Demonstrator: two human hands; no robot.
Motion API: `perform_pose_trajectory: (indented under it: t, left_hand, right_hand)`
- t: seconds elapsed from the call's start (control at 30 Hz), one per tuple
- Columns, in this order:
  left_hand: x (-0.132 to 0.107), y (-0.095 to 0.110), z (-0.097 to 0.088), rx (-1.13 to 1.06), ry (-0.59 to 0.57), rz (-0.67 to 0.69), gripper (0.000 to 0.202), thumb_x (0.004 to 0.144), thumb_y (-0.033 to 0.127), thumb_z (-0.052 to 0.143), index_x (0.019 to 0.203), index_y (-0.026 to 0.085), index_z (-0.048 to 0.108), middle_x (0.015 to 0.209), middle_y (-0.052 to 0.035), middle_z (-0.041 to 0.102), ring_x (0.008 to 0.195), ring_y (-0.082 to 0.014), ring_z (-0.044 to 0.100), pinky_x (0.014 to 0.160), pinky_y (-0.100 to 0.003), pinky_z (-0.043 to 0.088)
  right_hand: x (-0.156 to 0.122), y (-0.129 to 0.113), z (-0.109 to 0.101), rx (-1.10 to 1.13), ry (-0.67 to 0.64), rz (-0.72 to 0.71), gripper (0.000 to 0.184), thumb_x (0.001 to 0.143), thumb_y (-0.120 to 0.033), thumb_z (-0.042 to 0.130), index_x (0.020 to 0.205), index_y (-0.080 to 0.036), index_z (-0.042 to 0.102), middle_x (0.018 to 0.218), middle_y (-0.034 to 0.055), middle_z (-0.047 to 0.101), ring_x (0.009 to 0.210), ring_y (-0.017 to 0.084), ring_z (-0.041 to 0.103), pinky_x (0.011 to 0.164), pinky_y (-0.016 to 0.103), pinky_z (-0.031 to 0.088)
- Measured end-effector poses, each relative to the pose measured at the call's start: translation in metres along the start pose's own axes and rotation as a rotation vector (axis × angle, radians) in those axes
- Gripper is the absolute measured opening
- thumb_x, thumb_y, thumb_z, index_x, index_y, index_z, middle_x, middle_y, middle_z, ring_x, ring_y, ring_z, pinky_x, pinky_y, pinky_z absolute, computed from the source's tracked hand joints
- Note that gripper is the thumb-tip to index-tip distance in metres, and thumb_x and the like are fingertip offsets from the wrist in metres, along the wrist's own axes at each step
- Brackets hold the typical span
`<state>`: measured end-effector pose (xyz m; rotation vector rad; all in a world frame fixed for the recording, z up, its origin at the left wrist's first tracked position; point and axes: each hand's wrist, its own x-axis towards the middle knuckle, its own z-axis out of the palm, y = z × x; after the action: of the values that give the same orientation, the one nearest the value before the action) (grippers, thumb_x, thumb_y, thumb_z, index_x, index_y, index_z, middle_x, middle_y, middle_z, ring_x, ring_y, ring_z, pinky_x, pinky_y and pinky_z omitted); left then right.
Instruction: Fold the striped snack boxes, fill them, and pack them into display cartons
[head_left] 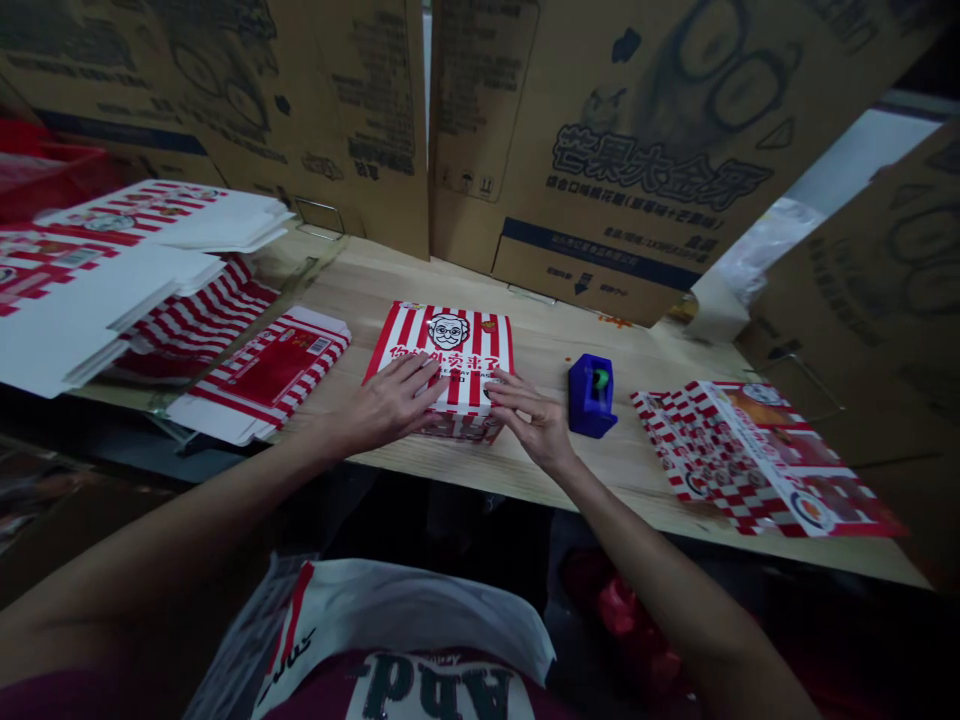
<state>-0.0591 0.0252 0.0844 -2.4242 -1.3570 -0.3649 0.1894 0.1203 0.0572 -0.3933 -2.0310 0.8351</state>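
Note:
A red-and-white striped takeaway box (471, 345) with a cartoon face on its lid stands on the wooden table, its top folded over. My left hand (394, 402) lies across the left front of the lid, fingers stretched out. At the right front corner, my right hand (534, 415) has its fingers on the lid and its thumb by the front edge, gripping it. The hands partly cover the front of the box. Just right of my right hand sits a blue tape dispenser (590, 398) with a green core.
Flat striped cartons (274, 370) lie on the left beside a larger stack of white and red box blanks (90, 285). Printed striped sheets (765, 455) rest on the right. Big cardboard boxes (517, 130) wall the back. A red crate (56, 175) stands far left.

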Motion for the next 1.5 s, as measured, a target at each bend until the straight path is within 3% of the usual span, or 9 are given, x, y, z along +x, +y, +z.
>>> perform_pose_trajectory:
  t: [0.1, 0.23, 0.37, 0.57, 0.8, 0.93, 1.13, 1.3, 1.5]
  left_hand:
    - [0.0, 0.001, -0.002, 0.013, 0.021, -0.009, 0.041, 0.091, 0.035, 0.053, 0.125, 0.012, 0.053, 0.127, -0.0175, 0.059, 0.125, -0.0302, 0.05, 0.104, -0.049, 0.043]
    - [0.022, 0.011, -0.009, -0.008, 0.06, -0.043, 0.047, 0.089, 0.05, 0.051, 0.11, 0.009, 0.061, 0.121, -0.019, 0.061, 0.121, -0.032, 0.052, 0.1, -0.048, 0.045]
    - [0.064, 0.023, -0.013, -0.039, -0.106, -0.103, 0.044, 0.09, 0.049, 0.05, 0.098, 0.007, 0.063, 0.103, -0.0179, 0.065, 0.103, -0.0302, 0.059, 0.089, -0.044, 0.048]
    - [0.093, 0.026, -0.002, -0.223, -0.146, 0.173, 0.025, 0.094, 0.028, 0.047, 0.114, 0.017, 0.058, 0.129, -0.014, 0.054, 0.121, -0.0257, 0.049, 0.099, -0.041, 0.042]
    - [0.099, 0.019, -0.013, -0.147, -0.275, 0.278, 0.021, 0.093, 0.023, 0.047, 0.107, 0.015, 0.062, 0.112, -0.0138, 0.061, 0.107, -0.024, 0.057, 0.092, -0.038, 0.046]
    - [0.098, 0.023, -0.017, -0.032, -0.326, 0.332, 0.023, 0.089, 0.016, 0.053, 0.11, 0.014, 0.06, 0.12, -0.0186, 0.061, 0.116, -0.0282, 0.056, 0.095, -0.041, 0.045]
    - [0.041, 0.027, 0.0, -0.004, -0.1, 0.123, 0.047, 0.092, 0.036, 0.051, 0.131, 0.01, 0.047, 0.138, -0.0211, 0.051, 0.131, -0.0323, 0.044, 0.107, -0.051, 0.035]
    - [-0.019, 0.015, 0.008, 0.091, 0.184, -0.051, 0.041, 0.091, 0.023, 0.055, 0.13, 0.016, 0.048, 0.128, -0.0159, 0.061, 0.126, -0.0298, 0.052, 0.107, -0.054, 0.037]
    - [-0.03, 0.015, 0.028, 0.001, 0.455, -0.148, 0.034, 0.084, 0.017, 0.062, 0.118, 0.019, 0.058, 0.111, -0.0125, 0.071, 0.117, -0.0286, 0.06, 0.099, -0.05, 0.044]
  right_hand:
    - [-0.006, 0.0, -0.003, -0.081, -0.034, 0.003, 0.035, 0.081, -0.028, 0.072, 0.116, -0.03, 0.067, 0.121, 0.0056, 0.066, 0.13, 0.028, 0.048, 0.114, 0.06, 0.024]
    - [-0.014, 0.007, -0.003, 0.021, -0.039, 0.083, 0.05, 0.084, -0.031, 0.069, 0.131, -0.027, 0.056, 0.137, 0.0077, 0.055, 0.135, 0.027, 0.041, 0.112, 0.051, 0.036]
    - [-0.022, 0.013, 0.012, -0.029, 0.039, 0.102, 0.089, 0.076, -0.032, 0.075, 0.15, -0.025, 0.025, 0.154, 0.0108, 0.03, 0.14, 0.028, 0.033, 0.115, 0.046, 0.032]
    - [-0.027, 0.015, 0.026, -0.24, 0.131, 0.045, 0.093, 0.081, -0.028, 0.07, 0.152, -0.024, 0.01, 0.156, 0.0121, 0.022, 0.143, 0.028, 0.024, 0.117, 0.048, 0.029]
    - [-0.027, 0.021, 0.017, -0.283, 0.061, -0.029, 0.095, 0.08, -0.023, 0.067, 0.152, -0.022, 0.006, 0.154, 0.0135, 0.025, 0.143, 0.028, 0.025, 0.115, 0.048, 0.032]
    - [-0.027, 0.022, 0.018, -0.247, 0.06, -0.013, 0.092, 0.079, -0.023, 0.067, 0.152, -0.021, 0.01, 0.152, 0.0151, 0.03, 0.141, 0.028, 0.029, 0.113, 0.047, 0.036]
    - [-0.028, 0.018, 0.018, -0.283, 0.069, -0.122, 0.067, 0.085, -0.023, 0.064, 0.145, -0.024, 0.035, 0.148, 0.0135, 0.039, 0.138, 0.028, 0.037, 0.111, 0.05, 0.037]
    - [-0.026, 0.014, 0.016, -0.393, 0.017, -0.251, 0.052, 0.087, -0.02, 0.061, 0.138, -0.024, 0.048, 0.135, 0.0104, 0.056, 0.133, 0.027, 0.044, 0.109, 0.052, 0.039]
    - [-0.023, 0.016, 0.016, -0.481, 0.009, -0.397, 0.047, 0.086, -0.013, 0.062, 0.132, -0.021, 0.053, 0.12, 0.0122, 0.067, 0.123, 0.025, 0.055, 0.105, 0.051, 0.043]
